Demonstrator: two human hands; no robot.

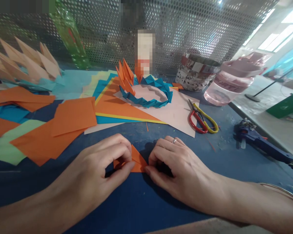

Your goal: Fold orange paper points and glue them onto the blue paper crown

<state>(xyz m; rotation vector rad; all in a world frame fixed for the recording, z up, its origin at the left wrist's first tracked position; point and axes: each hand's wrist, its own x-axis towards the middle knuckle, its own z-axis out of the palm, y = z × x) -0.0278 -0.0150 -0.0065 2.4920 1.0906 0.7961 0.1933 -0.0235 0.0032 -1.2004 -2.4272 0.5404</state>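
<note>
A small folded orange paper piece [136, 160] lies on the blue table [136, 201] between my two hands. My left hand [100, 172] is curled, thumb and fingertips pinching the piece's left side. My right hand [175, 169], with a ring on one finger, is also curled, its thumb and fingertips pressing the right edge of the same piece. Behind them stands a ring of folded blue paper units [148, 94] with orange pointed units [125, 78] stuck in its left side, resting on a pale pink sheet [175, 113].
Loose orange [73, 115], blue and green sheets cover the left. Red-and-yellow scissors [202, 122] lie right of centre, a blue glue gun [258, 143] further right. A woven paper basket [196, 73] and pink jar [234, 79] stand at the back, before a perforated metal screen.
</note>
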